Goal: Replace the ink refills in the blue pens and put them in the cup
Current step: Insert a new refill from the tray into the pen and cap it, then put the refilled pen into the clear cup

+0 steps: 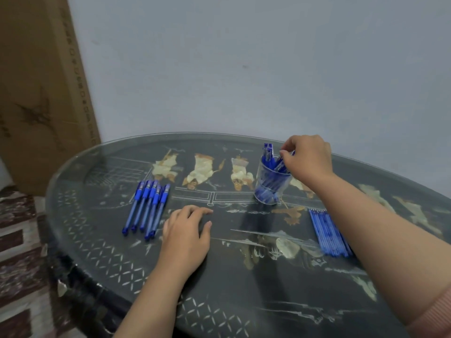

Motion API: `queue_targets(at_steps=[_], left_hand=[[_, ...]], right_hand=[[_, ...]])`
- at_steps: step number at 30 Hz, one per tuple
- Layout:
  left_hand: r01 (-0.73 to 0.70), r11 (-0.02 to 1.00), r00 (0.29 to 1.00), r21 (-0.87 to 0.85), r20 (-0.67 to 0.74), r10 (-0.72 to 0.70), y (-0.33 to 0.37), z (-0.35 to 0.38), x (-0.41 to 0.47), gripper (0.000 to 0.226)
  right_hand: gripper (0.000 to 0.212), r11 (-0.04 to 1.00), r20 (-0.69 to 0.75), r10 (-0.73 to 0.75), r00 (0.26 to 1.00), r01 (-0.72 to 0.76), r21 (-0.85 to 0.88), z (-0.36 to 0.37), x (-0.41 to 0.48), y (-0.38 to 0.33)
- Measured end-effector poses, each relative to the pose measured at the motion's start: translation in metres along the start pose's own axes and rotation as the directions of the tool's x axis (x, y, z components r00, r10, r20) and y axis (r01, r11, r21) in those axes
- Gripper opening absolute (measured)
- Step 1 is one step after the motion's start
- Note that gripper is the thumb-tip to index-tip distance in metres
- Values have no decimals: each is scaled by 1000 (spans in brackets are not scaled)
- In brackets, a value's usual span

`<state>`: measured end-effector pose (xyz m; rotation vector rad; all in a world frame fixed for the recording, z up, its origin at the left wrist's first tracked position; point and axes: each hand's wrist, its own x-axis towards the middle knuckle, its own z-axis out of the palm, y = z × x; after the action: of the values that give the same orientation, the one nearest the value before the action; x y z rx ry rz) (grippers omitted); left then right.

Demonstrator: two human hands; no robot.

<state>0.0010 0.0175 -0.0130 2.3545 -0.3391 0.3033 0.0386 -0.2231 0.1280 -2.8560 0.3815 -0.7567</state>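
Blue pens [146,208], five of them with caps on, lie side by side on the left part of the dark, glass-topped table [97,252]. They are just beside the left hand [186,230], which rests palm down on the glass with relaxed fingers and holds nothing.

Toward the far right stands the clear cup [272,189], upright and packed with more pens [268,152] whose caps stick up above the rim. The right hand [307,159] is over the cup's right edge and hides that side of the rim. Its fingertips are curled in a pinch on one slanted pen [280,164] at the mouth of the cup.

A bundle of blue refills [327,232] lies nearer the person on the right, well apart from the cup. The right forearm crosses in front of it and covers its right side. A pink sleeve [434,313] shows at the lower right corner.

Behind the table is a pale wall [244,57], with a tall cardboard box [41,93] leaning at the left. Patterned flooring [17,252] shows below the box.
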Motion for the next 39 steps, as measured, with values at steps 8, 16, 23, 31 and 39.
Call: queue_targets(at_steps=[8, 16, 23, 31, 39], left_hand=[[-28, 997, 985, -76, -173, 14, -19, -25, 0, 20], [192, 981, 942, 26, -285, -177, -68, -68, 0, 25], [259, 964, 946, 60, -216, -241, -75, -73, -6, 31], [275, 961, 940, 24, -219, -263, -74, -73, -6, 32], [289, 957, 937, 19, -211, -278, -73, -75, -7, 32]], right_hand=[[19, 979, -103, 63, 993, -41, 202, 0, -1, -14], [15, 892, -209, -188, 960, 255, 372, 44, -67, -110], [18, 847, 373, 26, 927, -219, 484, 107, -100, -170], [12, 852, 470, 184, 863, -378, 361, 128, -101, -201], [11, 800, 496, 267, 826, -477, 363, 129, -93, -207]])
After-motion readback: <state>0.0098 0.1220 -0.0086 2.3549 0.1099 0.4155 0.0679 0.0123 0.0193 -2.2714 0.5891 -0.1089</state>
